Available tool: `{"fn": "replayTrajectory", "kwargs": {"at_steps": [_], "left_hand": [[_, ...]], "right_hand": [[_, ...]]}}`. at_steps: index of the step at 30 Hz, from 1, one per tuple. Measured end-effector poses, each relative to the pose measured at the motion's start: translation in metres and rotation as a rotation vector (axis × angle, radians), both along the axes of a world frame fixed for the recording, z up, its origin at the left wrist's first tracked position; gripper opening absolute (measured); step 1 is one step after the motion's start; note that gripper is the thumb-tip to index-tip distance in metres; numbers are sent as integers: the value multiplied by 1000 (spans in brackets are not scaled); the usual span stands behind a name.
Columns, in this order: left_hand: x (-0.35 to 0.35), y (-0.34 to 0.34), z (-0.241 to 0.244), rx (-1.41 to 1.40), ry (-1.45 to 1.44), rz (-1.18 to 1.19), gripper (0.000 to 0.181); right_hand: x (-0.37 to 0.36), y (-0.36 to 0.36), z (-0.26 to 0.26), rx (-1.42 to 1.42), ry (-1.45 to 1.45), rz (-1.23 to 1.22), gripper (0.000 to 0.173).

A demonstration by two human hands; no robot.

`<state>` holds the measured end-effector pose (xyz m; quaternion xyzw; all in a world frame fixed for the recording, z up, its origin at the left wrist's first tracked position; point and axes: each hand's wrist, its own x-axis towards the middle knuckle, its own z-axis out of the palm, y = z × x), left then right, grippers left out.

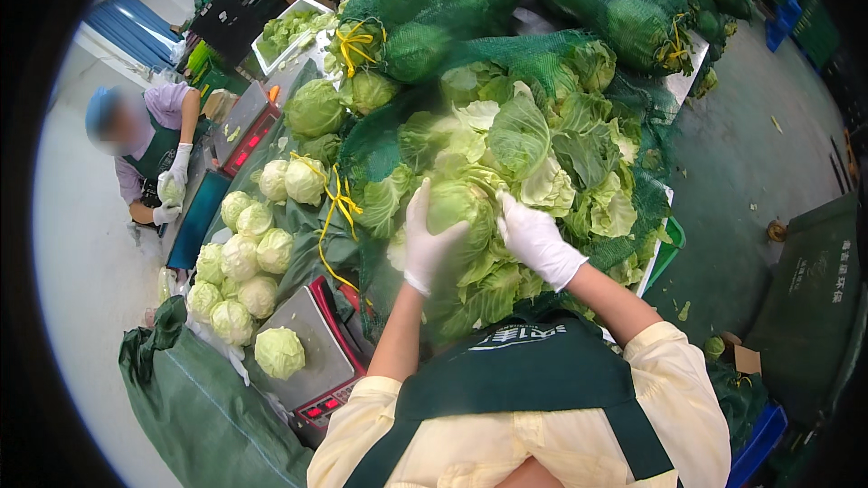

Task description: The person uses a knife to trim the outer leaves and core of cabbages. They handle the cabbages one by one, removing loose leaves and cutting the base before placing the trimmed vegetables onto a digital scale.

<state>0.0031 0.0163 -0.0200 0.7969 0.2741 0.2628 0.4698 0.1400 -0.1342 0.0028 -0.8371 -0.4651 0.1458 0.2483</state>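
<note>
Both my hands wear white gloves. A green cabbage head (468,210) lies between them, on a heap of loose outer cabbage leaves (590,169). My left hand (428,237) rests against the cabbage's left side with fingers spread. My right hand (536,234) is at its right side, fingers bent near the stem end; whether it pinches a leaf cannot be told. Left of me, a trimmed cabbage (279,353) sits on the metal plate of a digital scale (315,332). Beyond it several pale trimmed cabbages (241,257) are piled together.
Green mesh sacks of cabbages (434,7), tied with yellow string (354,47), are stacked ahead. A co-worker (152,129) at the left holds a cabbage near another scale (251,129). A green woven sack (203,407) stands at the lower left, a dark green bin (807,305) at the right.
</note>
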Motion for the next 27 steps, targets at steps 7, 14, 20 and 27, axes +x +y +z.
{"fn": "replayTrajectory", "kwargs": {"at_steps": [7,14,20,27], "left_hand": [[4,-11,-4,156,25,67,95],[7,-17,-14,213,79,93,82],[-15,-13,-31,-29,-207,62,70],[-63,14,-5,-944,-701,38,73]], "right_hand": [[-11,-7,-39,3,-44,26,11],[2,17,-52,-169,-127,53,11],[31,17,-75,-123,-147,143,18],[13,23,-8,-138,50,-13,27]]}}
